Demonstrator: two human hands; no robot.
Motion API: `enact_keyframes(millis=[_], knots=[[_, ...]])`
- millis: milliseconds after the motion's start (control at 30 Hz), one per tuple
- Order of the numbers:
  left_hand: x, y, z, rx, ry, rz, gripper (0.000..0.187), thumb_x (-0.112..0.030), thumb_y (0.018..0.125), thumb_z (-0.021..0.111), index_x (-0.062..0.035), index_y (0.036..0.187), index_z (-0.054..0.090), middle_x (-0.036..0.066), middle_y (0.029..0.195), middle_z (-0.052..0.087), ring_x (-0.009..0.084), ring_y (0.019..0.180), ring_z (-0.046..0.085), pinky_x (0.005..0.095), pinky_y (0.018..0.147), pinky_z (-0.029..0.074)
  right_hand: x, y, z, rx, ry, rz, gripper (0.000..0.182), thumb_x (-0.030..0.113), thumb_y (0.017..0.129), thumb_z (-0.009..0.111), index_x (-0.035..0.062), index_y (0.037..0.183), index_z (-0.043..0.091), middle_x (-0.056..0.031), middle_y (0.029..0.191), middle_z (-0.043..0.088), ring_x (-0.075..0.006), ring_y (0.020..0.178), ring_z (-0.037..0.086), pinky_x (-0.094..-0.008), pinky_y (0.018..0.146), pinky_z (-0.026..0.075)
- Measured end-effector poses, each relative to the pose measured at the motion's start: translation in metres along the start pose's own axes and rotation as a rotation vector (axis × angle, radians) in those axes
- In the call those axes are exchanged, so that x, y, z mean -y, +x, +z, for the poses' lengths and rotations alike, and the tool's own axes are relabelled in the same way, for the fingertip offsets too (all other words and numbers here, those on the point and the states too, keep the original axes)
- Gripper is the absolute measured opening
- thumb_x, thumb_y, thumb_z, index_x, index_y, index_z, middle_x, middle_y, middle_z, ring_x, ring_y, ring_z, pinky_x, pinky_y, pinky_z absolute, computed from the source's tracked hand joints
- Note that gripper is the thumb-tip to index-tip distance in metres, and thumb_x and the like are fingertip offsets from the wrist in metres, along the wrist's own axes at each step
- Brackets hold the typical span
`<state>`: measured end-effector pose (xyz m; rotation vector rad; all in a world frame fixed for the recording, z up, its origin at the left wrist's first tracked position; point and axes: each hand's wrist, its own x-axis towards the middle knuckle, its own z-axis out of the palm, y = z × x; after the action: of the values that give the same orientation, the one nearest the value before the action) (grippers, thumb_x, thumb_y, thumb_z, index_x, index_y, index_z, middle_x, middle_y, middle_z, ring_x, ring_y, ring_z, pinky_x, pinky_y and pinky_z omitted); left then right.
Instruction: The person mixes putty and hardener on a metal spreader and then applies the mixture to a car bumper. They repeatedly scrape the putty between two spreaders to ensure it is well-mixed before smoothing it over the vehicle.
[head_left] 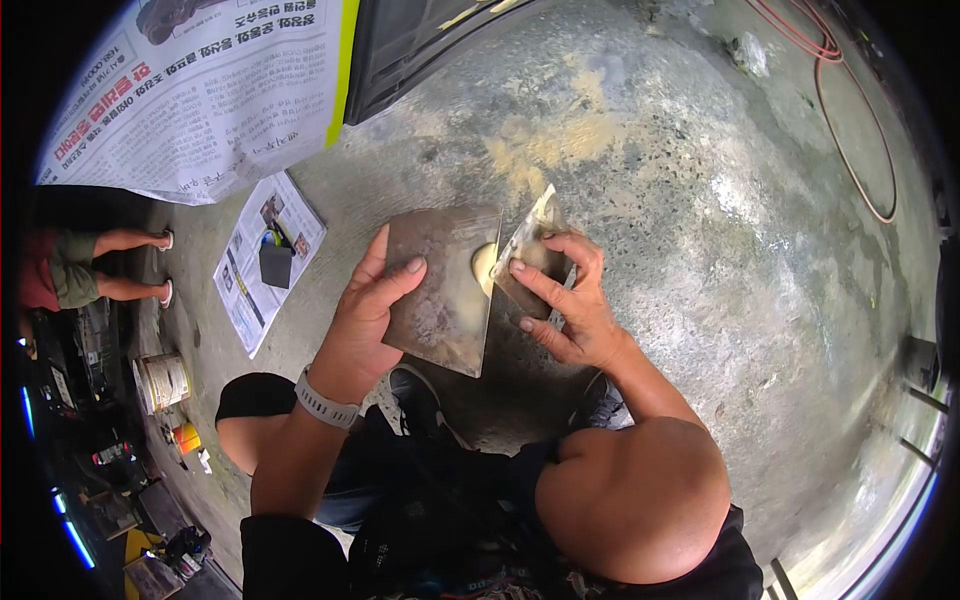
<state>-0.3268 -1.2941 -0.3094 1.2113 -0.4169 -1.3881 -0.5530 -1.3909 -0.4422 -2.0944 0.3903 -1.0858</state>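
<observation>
While the left hand [365, 320] grips a metal plate [445, 290], the right hand [565, 300] pinches a scraper [530, 250], its putty [484, 265] barely spread.

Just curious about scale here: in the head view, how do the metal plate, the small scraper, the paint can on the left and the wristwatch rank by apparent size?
1. Metal plate
2. Small scraper
3. Paint can, though it lies farther off, so this is unsure
4. Wristwatch

A mottled grey concrete floor [700, 200] with yellowish stains fills the scene. Newspaper sheets [265, 255] lie far left. A red hose [850, 120] loops far right.
</observation>
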Motion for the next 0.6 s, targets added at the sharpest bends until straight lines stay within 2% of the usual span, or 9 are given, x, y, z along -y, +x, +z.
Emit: enact_keyframes(millis=[100, 233, 333, 400, 600], knots=[[-0.007, -0.002, 0.003, 0.032, 0.043, -0.029, 0.050, -0.003, 0.102, 0.056, -0.0082, 0.151, 0.048, 0.007, 0.137, 0.062, 0.0174, 0.123, 0.062, 0.0355, 0.104, 0.053, -0.003, 0.001, -0.024, 0.011, -0.028, 0.061, 0.060, 0.028, 0.081, 0.081, 0.0237, 0.139, 0.067, -0.0171, 0.140, 0.043, -0.0398, 0.128, 0.038, -0.0597, 0.118, 0.026], [-0.013, -0.003, 0.003, 0.003, 0.126, -0.049, 0.051, -0.003, 0.101, 0.057, -0.0074, 0.151, 0.047, 0.007, 0.136, 0.062, 0.0169, 0.123, 0.061, 0.0343, 0.104, 0.052, 0.011, 0.011, -0.054, 0.127, -0.108, 0.044, 0.058, 0.028, 0.079, 0.081, 0.0257, 0.136, 0.070, -0.0160, 0.137, 0.044, -0.0385, 0.128, 0.039, -0.0611, 0.117, 0.025], [-0.016, -0.002, 0.005, 0.082, 0.225, -0.034, 0.052, -0.003, 0.100, 0.058, -0.0062, 0.151, 0.047, 0.008, 0.136, 0.062, 0.0164, 0.124, 0.060, 0.0333, 0.105, 0.050, 0.023, 0.021, -0.070, 0.229, -0.176, -0.034, 0.061, 0.027, 0.075, 0.082, 0.0283, 0.135, 0.070, -0.0136, 0.137, 0.045, -0.0370, 0.129, 0.040, -0.0631, 0.117, 0.025], [-0.018, -0.001, 0.006, 0.117, 0.294, -0.043, 0.053, -0.003, 0.099, 0.058, -0.0052, 0.151, 0.047, 0.009, 0.137, 0.061, 0.0165, 0.126, 0.058, 0.0331, 0.107, 0.048, 0.030, 0.028, -0.074, 0.290, -0.250, -0.059, 0.062, 0.026, 0.072, 0.083, 0.0309, 0.133, 0.071, -0.0101, 0.136, 0.046, -0.0343, 0.130, 0.042, -0.0645, 0.118, 0.025], [-0.019, -0.003, 0.008, 0.118, 0.340, -0.050, 0.052, -0.003, 0.099, 0.057, -0.0049, 0.151, 0.047, 0.009, 0.138, 0.061, 0.0169, 0.126, 0.058, 0.0321, 0.106, 0.049, 0.032, 0.030, -0.074, 0.380, -0.281, -0.108, 0.065, 0.024, 0.071, 0.083, 0.0327, 0.134, 0.069, -0.0071, 0.137, 0.047, -0.0318, 0.131, 0.043, -0.0657, 0.117, 0.025]])
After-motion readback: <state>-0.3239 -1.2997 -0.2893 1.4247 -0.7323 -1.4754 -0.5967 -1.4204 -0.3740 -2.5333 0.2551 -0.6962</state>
